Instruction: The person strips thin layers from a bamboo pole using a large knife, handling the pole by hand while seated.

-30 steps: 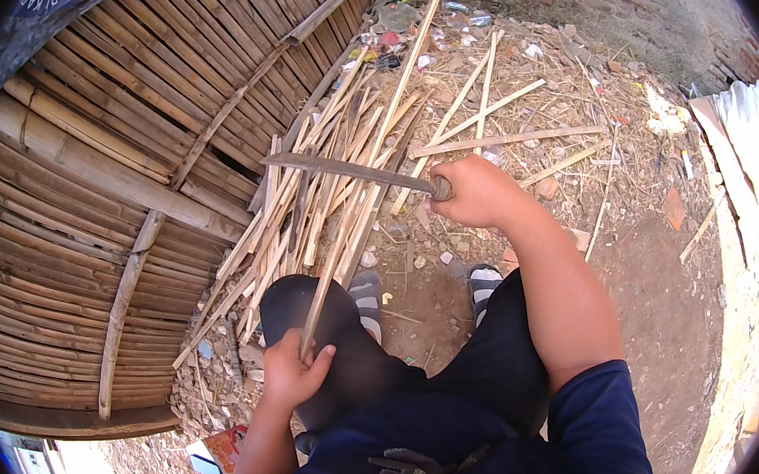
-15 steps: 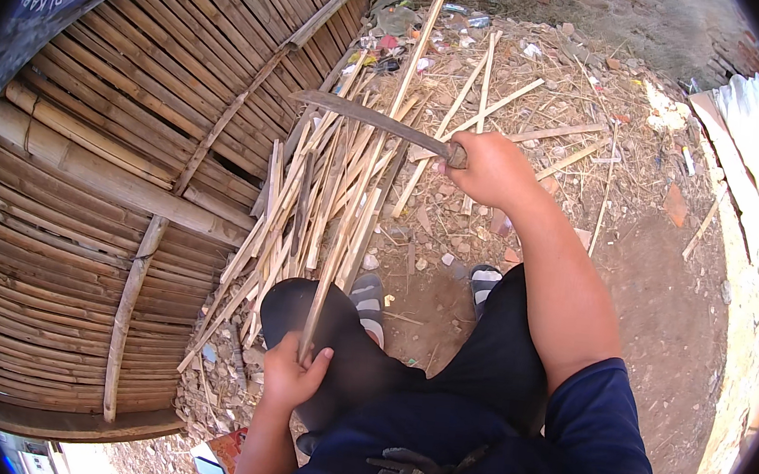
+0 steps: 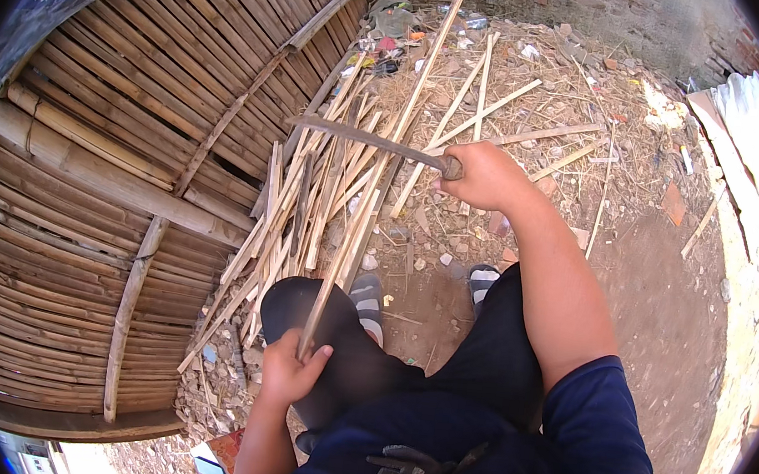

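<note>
Working well here, going rightward from the bamboo wall [image 3: 75, 263], probably starts with a steady workpiece. The pile of strips [image 3: 316, 231] lies just beside the wall, on its right; its loose ends are best left out of the blade's path. Farther right from the wall, the long wooden strip [image 3: 322, 303] slants over the left knee [image 3: 286, 306] and on past the pile; pressing it firmly against the knee should curb any bounce. The long knife [image 3: 362, 137] crosses the strip beyond the knee, tip toward the wall; whether its edge touches the wood cannot be told from this angle. Short, shallow strokes, directed away from the knee and the left foot [image 3: 368, 304], would seem safest.

As for grip, the left hand [image 3: 290, 373], the one nearer the wall, is clamped on the strip's near end, thumb against the wood and well apart from the blade, a sensible place for it. The right hand [image 3: 486, 176], farther from the wall, is wrapped around the knife's handle with no gap visible; a firm hold and a loose wrist would likely give better control.
</note>
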A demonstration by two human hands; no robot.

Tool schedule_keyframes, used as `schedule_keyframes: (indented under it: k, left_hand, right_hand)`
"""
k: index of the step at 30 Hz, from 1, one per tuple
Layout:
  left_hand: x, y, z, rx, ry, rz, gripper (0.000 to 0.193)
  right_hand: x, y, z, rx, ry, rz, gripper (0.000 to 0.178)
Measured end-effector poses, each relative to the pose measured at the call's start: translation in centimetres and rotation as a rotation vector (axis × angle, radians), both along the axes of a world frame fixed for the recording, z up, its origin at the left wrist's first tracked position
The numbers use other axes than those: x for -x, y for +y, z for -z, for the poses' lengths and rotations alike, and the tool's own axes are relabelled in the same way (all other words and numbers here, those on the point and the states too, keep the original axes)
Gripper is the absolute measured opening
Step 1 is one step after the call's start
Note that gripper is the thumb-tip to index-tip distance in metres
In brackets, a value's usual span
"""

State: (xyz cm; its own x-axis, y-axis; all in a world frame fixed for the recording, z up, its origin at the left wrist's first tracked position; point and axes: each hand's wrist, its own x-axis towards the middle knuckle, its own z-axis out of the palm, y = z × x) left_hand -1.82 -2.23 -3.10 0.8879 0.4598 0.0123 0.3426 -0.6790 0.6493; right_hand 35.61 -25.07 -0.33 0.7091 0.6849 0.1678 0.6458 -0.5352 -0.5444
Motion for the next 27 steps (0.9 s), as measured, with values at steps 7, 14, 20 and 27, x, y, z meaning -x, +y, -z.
schedule_keyframes:
  k: [7, 14, 20, 27]
  left_hand:
    - [-0.1, 0.2, -0.2, 0.029, 0.017, 0.019, 0.03]
    - [0.2, 0.4, -0.3, 0.015, 0.003, 0.039, 0.03]
    - [0.5, 0.9, 0.2, 0.035, -0.008, 0.028, 0.03]
    - [0.1, 1.0, 0.3, 0.091, 0.01, 0.007, 0.03]
  right_hand:
    - [2.0, 0.5, -0.5, 0.125, 0.068, -0.112, 0.046]
    - [4.9, 2.3, -0.9, 0.209, 0.071, -0.465, 0.047]
    - [-1.2, 0.3, 1.5, -0.061, 0.172, -0.036, 0.052]
    - [5.4, 2.8, 0.7, 0.185, 0.057, -0.375, 0.04]
